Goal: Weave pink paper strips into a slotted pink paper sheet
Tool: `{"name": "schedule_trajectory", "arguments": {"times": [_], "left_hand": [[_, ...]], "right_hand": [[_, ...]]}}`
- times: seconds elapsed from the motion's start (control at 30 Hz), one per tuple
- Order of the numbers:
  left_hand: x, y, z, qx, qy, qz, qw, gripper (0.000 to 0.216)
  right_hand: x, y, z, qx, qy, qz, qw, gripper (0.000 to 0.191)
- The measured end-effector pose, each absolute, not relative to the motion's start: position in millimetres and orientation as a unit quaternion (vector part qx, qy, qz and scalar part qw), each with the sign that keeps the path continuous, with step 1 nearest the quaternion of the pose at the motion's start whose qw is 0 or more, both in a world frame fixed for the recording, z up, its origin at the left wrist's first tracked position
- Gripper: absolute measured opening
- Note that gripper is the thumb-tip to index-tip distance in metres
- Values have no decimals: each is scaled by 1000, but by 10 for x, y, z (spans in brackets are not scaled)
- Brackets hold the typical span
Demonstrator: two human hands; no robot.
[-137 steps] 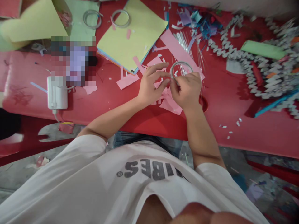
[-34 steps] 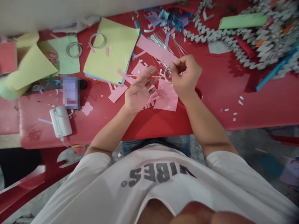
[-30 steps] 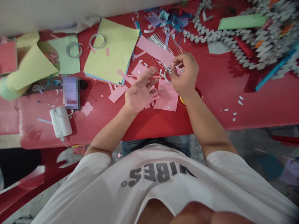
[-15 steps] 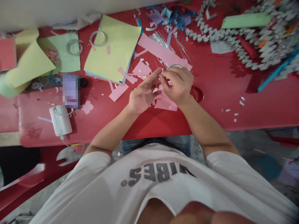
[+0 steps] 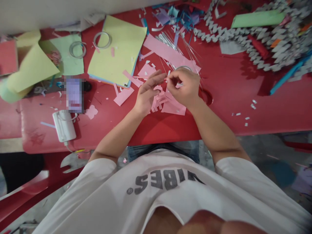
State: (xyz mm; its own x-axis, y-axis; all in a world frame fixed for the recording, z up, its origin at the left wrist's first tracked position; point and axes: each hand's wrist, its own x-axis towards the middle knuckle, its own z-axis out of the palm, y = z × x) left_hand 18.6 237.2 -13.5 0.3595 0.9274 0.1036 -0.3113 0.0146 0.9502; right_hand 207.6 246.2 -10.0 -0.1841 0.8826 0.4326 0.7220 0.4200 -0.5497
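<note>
My right hand is closed in a pinch, thumb against forefinger, on what looks like a thin pink strip. This strip runs leftward behind my left hand, and its middle is hidden. My left hand's fingers are stretched out, their tips close to the pinch. Under both hands lie cut pink paper pieces, one with a fringed edge. A red loop handle shows beside my right wrist, mostly covered. Just beyond my right knuckles is the rim of a tape roll.
Yellow sheets with a tape roll lie at the back left. Silvery wires lie behind my hands. Folded grey paper chains fill the back right. A phone and white power bank are on the left.
My left hand has turned and shifted slightly left and down, uncovering the fringed pink paper. My right hand keeps its pinch, almost in the same place.
</note>
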Motion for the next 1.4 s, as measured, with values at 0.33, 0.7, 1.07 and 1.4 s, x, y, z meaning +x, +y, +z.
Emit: {"name": "schedule_trajectory", "arguments": {"times": [0.33, 0.7, 1.07, 1.4], "left_hand": [[153, 2423, -164, 577, 366, 502, 531, 24], [53, 2467, -102, 484, 300, 461, 681, 33], [135, 2357, 72, 483, 291, 391, 728, 57], [124, 2373, 77, 454, 279, 387, 753, 56]], "right_hand": [[2052, 2443, 26, -435, -725, 264, 465, 11], [2168, 2562, -57, -432, -694, 319, 479, 37], [2142, 2529, -275, -468, -788, 51, 397, 19], [2091, 2514, -205, -480, -774, 15, 412, 7]]}}
